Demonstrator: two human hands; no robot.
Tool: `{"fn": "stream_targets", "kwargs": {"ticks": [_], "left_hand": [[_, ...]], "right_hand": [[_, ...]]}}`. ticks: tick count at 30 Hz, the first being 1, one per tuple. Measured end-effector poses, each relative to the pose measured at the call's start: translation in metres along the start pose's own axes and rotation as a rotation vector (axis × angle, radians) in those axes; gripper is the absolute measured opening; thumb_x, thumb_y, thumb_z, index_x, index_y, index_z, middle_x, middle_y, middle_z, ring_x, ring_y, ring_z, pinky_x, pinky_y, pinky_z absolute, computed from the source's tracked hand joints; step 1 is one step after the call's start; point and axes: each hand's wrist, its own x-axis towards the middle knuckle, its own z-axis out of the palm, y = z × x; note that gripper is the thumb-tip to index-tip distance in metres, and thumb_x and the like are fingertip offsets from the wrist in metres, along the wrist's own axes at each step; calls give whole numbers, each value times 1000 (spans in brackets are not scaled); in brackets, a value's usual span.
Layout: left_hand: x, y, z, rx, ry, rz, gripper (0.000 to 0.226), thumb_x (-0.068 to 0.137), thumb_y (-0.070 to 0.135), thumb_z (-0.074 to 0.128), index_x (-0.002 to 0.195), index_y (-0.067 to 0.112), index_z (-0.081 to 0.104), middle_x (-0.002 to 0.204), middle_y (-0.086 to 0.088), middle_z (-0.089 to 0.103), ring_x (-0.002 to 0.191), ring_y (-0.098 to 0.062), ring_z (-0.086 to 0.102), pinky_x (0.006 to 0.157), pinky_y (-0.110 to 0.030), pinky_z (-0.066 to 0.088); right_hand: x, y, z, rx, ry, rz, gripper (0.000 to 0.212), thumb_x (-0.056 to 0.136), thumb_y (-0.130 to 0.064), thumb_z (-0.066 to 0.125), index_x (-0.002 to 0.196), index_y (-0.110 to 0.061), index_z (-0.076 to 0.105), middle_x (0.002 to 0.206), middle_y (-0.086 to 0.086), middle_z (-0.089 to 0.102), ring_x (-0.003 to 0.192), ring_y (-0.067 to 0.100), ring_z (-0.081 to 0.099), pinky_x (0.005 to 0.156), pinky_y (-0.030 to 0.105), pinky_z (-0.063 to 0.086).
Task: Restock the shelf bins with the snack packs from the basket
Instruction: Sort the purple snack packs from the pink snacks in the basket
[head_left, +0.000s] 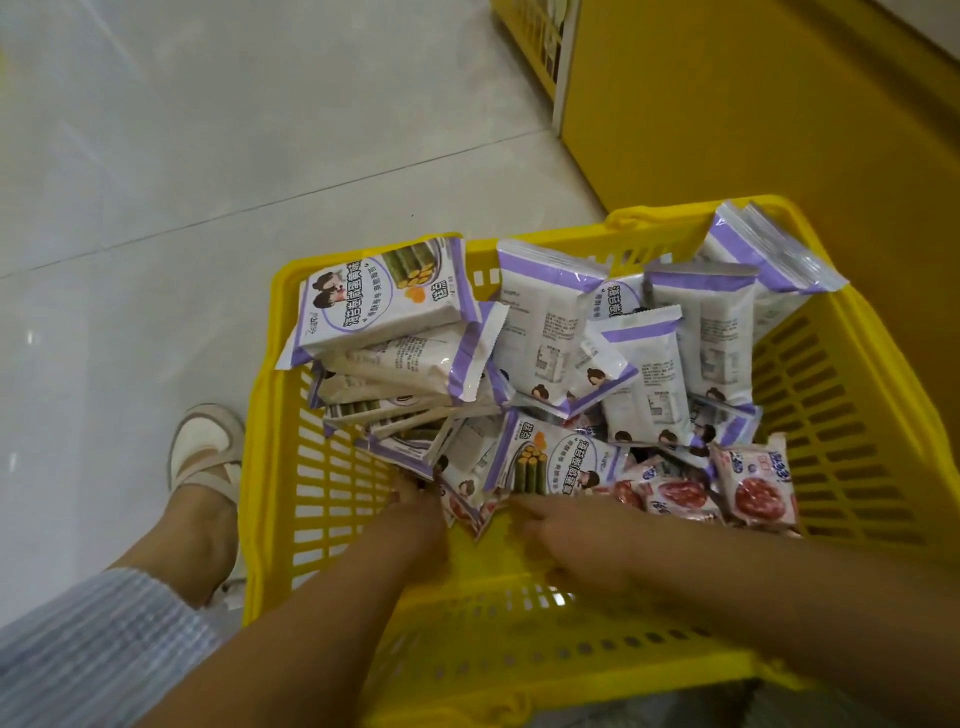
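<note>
A yellow slotted plastic basket sits on the floor below me, holding several white-and-purple snack packs and a few pink packs with red discs. My left hand reaches down into the basket's left side, its fingertips buried among the packs; whether it grips one is hidden. My right hand lies palm down on the basket floor, fingers spread toward a small pink pack and a purple pack, touching their edges.
A yellow shelf unit stands at the top right, beside the basket. Pale floor tiles stretch to the left. My foot in a beige sandal rests just left of the basket.
</note>
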Motion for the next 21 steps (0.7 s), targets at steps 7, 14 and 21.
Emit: {"fn": "stream_targets", "kwargs": {"ticks": [7, 14, 21], "left_hand": [[1, 0, -3, -88, -28, 61, 96, 91, 36, 63, 153, 17, -8, 153, -21, -26, 146, -40, 1, 114, -39, 23], [-5, 5, 11, -131, -32, 130, 99, 95, 32, 59, 149, 14, -23, 146, -21, -42, 145, -41, 12, 113, -37, 30], [0, 4, 11, 48, -85, 101, 76, 95, 39, 55, 150, 3, 17, 156, -17, -26, 144, -45, -10, 115, -46, 24]], "right_hand": [[3, 10, -4, -65, 285, 0, 48, 92, -5, 48, 138, -17, 43, 157, 4, 24, 95, 22, 61, 65, 28, 47], [15, 21, 2, -209, 173, -55, 62, 90, -8, 52, 147, -18, 29, 161, 6, 5, 122, 27, 48, 86, 39, 45], [15, 22, 8, -151, 29, -50, 70, 90, -5, 53, 150, -24, 22, 153, 9, 31, 130, 30, 42, 103, 45, 38]]}}
